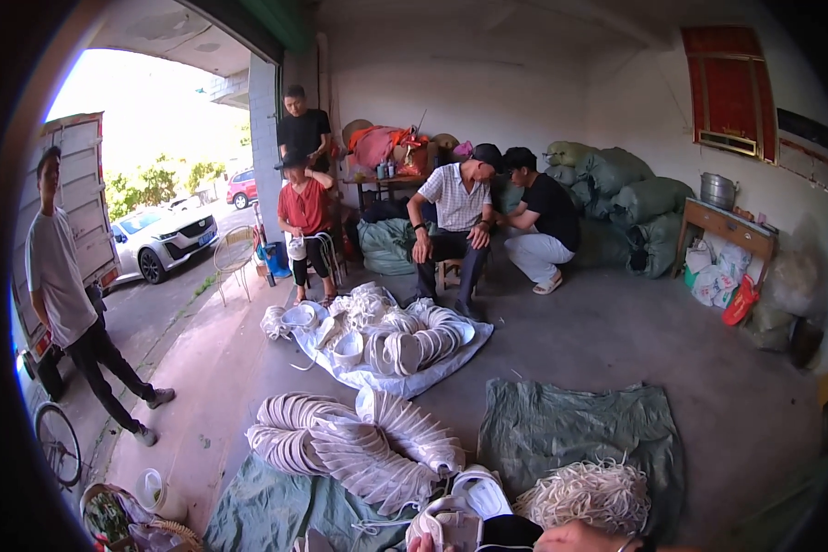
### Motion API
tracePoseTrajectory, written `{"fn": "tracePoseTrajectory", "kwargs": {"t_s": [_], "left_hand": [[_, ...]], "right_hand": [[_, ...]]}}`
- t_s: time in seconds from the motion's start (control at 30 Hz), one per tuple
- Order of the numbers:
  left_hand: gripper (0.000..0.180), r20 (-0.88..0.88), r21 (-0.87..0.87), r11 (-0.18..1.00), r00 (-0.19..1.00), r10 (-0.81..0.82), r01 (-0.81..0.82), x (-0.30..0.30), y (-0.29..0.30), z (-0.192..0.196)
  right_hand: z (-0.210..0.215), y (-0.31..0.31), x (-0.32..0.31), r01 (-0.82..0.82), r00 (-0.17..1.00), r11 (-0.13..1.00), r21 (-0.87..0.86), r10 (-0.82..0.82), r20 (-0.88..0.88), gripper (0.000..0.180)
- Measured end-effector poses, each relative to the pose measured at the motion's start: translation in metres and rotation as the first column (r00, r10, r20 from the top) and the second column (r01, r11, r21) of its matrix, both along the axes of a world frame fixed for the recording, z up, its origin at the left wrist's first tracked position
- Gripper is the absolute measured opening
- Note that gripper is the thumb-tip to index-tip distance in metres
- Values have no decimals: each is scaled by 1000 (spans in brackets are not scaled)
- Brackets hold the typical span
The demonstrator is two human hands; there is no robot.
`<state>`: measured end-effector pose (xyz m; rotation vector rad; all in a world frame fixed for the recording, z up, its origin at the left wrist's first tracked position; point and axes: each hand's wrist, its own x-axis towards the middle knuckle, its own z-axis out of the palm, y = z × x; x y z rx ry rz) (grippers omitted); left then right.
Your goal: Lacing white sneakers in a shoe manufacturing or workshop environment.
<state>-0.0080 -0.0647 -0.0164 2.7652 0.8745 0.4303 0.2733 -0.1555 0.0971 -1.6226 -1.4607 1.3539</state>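
Note:
At the bottom edge, my left hand has its fingertips closed on the side of a beige shoe-shaped piece. My right hand is beside it to the right, past a dark patch I cannot make out. A band circles its wrist, and its fingers are mostly cut off by the frame. Just beyond the held piece lies a white, rounded shoe-like piece. Ahead of my left hand, long overlapping rows of pale shoe-like pieces rest on a green sheet. A heap of cream cords is near my right hand.
A second green sheet spreads under the cords. Farther off, a white sheet bears more pale pieces and bowls. Several people sit, crouch or stand around. A basket and white bucket are at lower left; green sacks line the back.

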Motion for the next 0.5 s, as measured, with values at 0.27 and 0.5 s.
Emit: {"fn": "tracePoseTrajectory", "kwargs": {"t_s": [0.27, 0.5], "left_hand": [[70, 18, -140, 989, 999, -51, 53, -3, -3, 1], [47, 276, -68, 996, 960, -43, 65, -3, 14, 70]], "right_hand": [[43, -4, -25, 13, 980, 989, 146, 16, -199, 16], [33, 1, -43, -131, 976, 988, 82, 143, -164, 19]]}}
